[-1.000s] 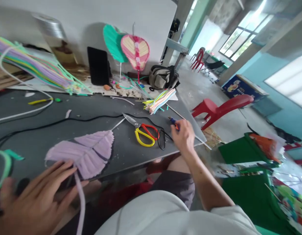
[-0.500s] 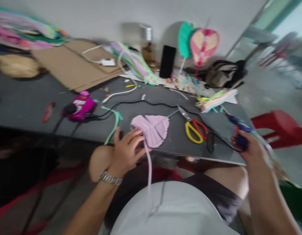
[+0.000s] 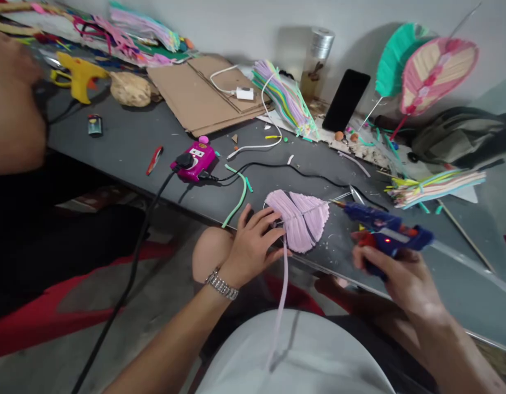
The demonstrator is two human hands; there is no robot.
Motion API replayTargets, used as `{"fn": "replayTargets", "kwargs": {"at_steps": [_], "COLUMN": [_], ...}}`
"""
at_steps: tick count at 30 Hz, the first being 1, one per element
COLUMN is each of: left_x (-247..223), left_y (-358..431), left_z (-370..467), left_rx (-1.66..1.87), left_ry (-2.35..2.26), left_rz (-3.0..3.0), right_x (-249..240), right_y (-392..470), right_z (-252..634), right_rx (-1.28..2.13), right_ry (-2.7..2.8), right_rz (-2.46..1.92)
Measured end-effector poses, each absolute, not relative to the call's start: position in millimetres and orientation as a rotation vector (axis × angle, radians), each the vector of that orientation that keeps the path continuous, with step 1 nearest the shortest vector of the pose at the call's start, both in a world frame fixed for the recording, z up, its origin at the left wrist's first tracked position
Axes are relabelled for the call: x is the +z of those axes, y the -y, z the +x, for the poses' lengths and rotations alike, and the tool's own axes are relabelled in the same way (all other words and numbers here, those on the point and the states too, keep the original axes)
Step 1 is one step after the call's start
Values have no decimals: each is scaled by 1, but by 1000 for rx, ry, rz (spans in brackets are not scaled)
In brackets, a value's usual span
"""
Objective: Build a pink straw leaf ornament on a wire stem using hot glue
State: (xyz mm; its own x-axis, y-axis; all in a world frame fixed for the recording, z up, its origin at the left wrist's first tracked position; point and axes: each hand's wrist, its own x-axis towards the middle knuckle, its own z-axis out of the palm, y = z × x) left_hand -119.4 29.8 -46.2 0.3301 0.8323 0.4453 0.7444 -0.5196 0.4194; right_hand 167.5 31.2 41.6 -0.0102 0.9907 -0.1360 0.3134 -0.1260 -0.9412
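Note:
My left hand [image 3: 256, 238] grips the left edge of a leaf shape [image 3: 302, 224] made of lilac pipe cleaners, near the table's front edge. A wire stem runs through the leaf and sticks out to the right. From beneath my fingers one loose lilac pipe cleaner [image 3: 284, 284] hangs toward my lap. My right hand [image 3: 400, 273] is closed around a blue glue gun [image 3: 376, 219] with a red light lit and a clear glue stick in its back. Its nozzle is close to the wire stem; whether they touch I cannot tell. Scissors [image 3: 355, 194] lie mostly hidden behind the gun.
A magenta power socket [image 3: 197, 158] with black cables sits left, near a red cutter [image 3: 155, 160]. Behind are cardboard [image 3: 207, 93], pipe-cleaner bundles [image 3: 283, 98], a phone [image 3: 346, 100] and finished leaves [image 3: 439, 74]. Another person's arm [image 3: 15, 104] is at far left beside a yellow glue gun [image 3: 80, 76].
My right hand has brought the glue gun leftward from the table's right side to the leaf's stem, covering most of the scissors. The view has shifted left; my left hand stays at the leaf.

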Motion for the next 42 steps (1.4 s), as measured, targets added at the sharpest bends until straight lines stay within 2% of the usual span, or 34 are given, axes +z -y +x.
{"fn": "replayTargets", "kwargs": {"at_steps": [4, 7, 12, 21, 23, 27, 29, 32, 34, 38, 42], "left_x": [-44, -43, -42, -26, -29, -38, -33, -5, 21, 58, 66], "left_y": [-30, -30, -29, -29, -25, -7, 2, 9, 13, 24, 23], "left_z": [-120, -119, -118, -119, -118, -117, -116, -108, -98, -78, -89], "left_rx": [944, 949, 936, 866, 970, 1547, 1641, 1585, 1497, 1338, 1310], "left_ry": [-1463, -1464, -1472, -1469, -1454, -1619, -1567, -1361, -1205, -509, -406], "left_rz": [2420, 2411, 2404, 2402, 2402, 2190, 2019, 1392, 1328, 1062, 1220], "right_x": [27, 19, 17, 30, 27, 16, 10, 6, 7, 16, 18], "right_y": [-31, -28, -26, -22, -22, -19, -16, -10, -8, -7, -6], "right_z": [150, 146, 143, 127, 128, 134, 139, 145, 147, 141, 139], "right_rx": [1362, 1156, 809, 601, 603, 592, 618, 693, 702, 811, 854], "right_ry": [1539, 1843, 2315, 2431, 2405, 2053, 1835, 1575, 1415, 1319, 1363], "right_rz": [-1605, -1589, -1327, -1271, -1306, -1591, -1717, -1799, -1792, -1717, -1681]}}
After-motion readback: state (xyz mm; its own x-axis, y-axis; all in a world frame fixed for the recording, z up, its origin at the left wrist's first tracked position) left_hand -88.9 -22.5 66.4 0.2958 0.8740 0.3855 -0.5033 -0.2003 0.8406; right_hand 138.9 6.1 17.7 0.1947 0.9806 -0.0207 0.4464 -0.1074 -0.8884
